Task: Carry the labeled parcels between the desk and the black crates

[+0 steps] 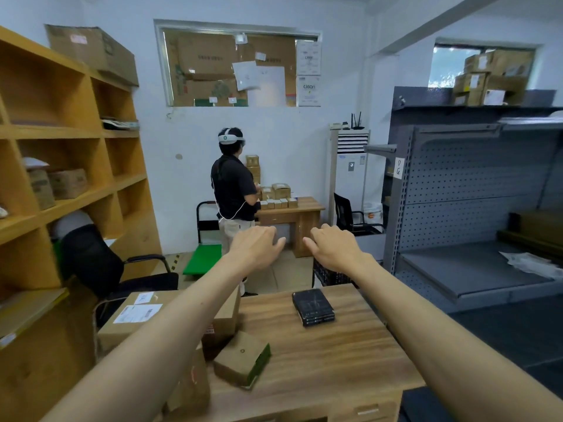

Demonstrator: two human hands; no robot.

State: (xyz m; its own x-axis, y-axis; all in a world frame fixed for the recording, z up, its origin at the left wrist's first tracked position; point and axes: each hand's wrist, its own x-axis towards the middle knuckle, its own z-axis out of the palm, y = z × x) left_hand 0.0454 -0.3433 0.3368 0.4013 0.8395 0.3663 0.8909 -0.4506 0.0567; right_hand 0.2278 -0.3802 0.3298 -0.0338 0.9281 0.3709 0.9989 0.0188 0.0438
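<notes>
Both hands, left hand (254, 248) and right hand (332, 248), spread, holding nothing; labeled brown cardboard parcel (137, 318) lies below-left (left hand nearer)

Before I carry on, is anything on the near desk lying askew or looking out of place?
Yes. The small green-edged box sits tilted, propped against the cardboard parcels at the desk's left side rather than flat. The black stack lies flat. Both hands, left and right, hold nothing.
</notes>
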